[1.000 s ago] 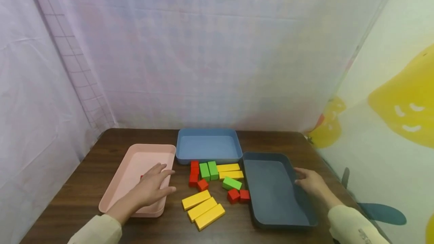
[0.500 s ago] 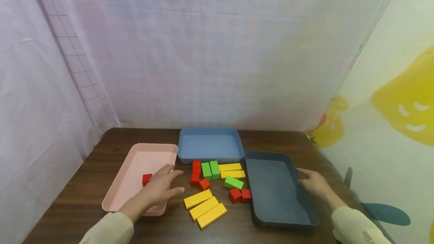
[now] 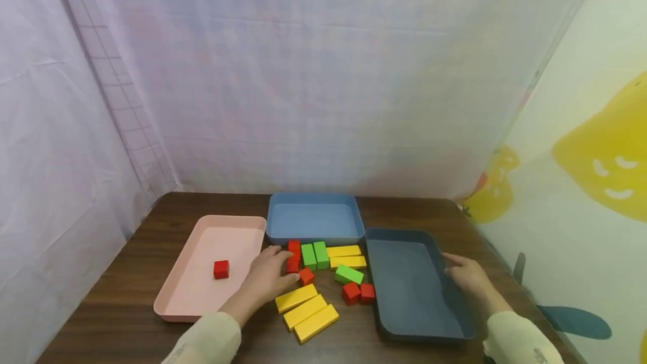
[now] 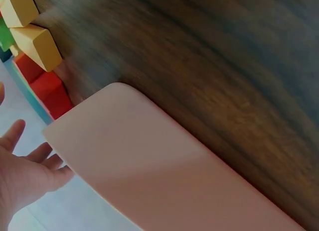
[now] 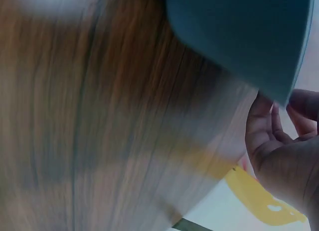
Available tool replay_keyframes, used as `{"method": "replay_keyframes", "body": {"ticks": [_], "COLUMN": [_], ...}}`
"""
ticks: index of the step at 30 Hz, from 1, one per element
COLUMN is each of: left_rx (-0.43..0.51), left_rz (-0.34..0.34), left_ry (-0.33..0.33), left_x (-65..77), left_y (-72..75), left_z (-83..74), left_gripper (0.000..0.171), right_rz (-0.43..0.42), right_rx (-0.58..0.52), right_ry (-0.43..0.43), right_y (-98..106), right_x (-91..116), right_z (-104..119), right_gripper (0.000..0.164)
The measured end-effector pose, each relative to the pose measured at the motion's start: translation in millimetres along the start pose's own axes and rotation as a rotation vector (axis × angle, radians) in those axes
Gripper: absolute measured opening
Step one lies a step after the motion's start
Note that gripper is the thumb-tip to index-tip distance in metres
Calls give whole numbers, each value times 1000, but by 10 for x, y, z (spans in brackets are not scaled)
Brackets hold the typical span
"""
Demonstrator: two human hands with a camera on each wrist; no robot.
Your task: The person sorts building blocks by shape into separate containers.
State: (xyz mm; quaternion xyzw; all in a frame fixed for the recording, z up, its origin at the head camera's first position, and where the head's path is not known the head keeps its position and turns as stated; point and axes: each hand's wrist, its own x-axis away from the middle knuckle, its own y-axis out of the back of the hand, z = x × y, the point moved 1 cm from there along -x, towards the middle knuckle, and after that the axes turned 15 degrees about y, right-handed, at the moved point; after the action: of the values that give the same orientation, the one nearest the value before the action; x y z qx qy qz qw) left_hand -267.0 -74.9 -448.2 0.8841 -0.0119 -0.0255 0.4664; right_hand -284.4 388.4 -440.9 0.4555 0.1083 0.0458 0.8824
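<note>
My left hand point(image 3: 268, 275) reaches past the right edge of the pink tray point(image 3: 194, 299), fingers spread and holding nothing. Its fingertips are right at the red blocks point(image 3: 293, 266), which sit in a column left of two green blocks point(image 3: 315, 256). A single red cube point(image 3: 221, 269) lies inside the pink tray. In the left wrist view the thumb and fingers of the left hand point(image 4: 27, 178) are apart, beyond the tray's pale wall point(image 4: 129, 136). On the right, my right hand point(image 3: 471, 277) pinches the rim of the dark grey tray point(image 3: 411, 282), with fingers outside its wall point(image 5: 249, 37).
Three yellow blocks point(image 3: 305, 312) lie at the front, with two more yellow blocks point(image 3: 346, 257) farther back. A loose green block point(image 3: 349, 274) and two red cubes point(image 3: 358, 294) lie beside the dark tray. A blue tray point(image 3: 314, 221) stands behind them on the wooden table point(image 3: 121, 274).
My left hand has moved right, from over the pink tray to the red blocks, uncovering the red cube in the tray. The right hand stays at the dark tray's rim.
</note>
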Motion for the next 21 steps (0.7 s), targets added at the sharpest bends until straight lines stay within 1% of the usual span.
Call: {"method": "replay_keyframes", "body": {"ticks": [3,6,11,14,18,21], "left_rx": [13,29,15,-14,-45,-58], "left_rz": [-10,-11,-10,-9,-45,-67], "left_ry": [11,38,62,53,21,11], "left_x": [-19,-35,-54,-47,-34,-34], "left_y": [-39,-78,-139,-158,-151,-143], "left_z": [-5,14,25,34,45,49], "left_gripper": [50,49,49,48,43,39], "right_rz": [-28,-47,-52,-47,-44,-42], "right_rx": [-26,-48,-60,-65,-85,-101], "right_ry": [-28,-56,-88,-85,-84,-97], "right_y": [-23,-40,-51,-56,-61,-64], "right_x": [1,3,30,44,46,36], "right_z": [26,47,54,58,58,51], "right_gripper": [48,49,49,49,48,49]}}
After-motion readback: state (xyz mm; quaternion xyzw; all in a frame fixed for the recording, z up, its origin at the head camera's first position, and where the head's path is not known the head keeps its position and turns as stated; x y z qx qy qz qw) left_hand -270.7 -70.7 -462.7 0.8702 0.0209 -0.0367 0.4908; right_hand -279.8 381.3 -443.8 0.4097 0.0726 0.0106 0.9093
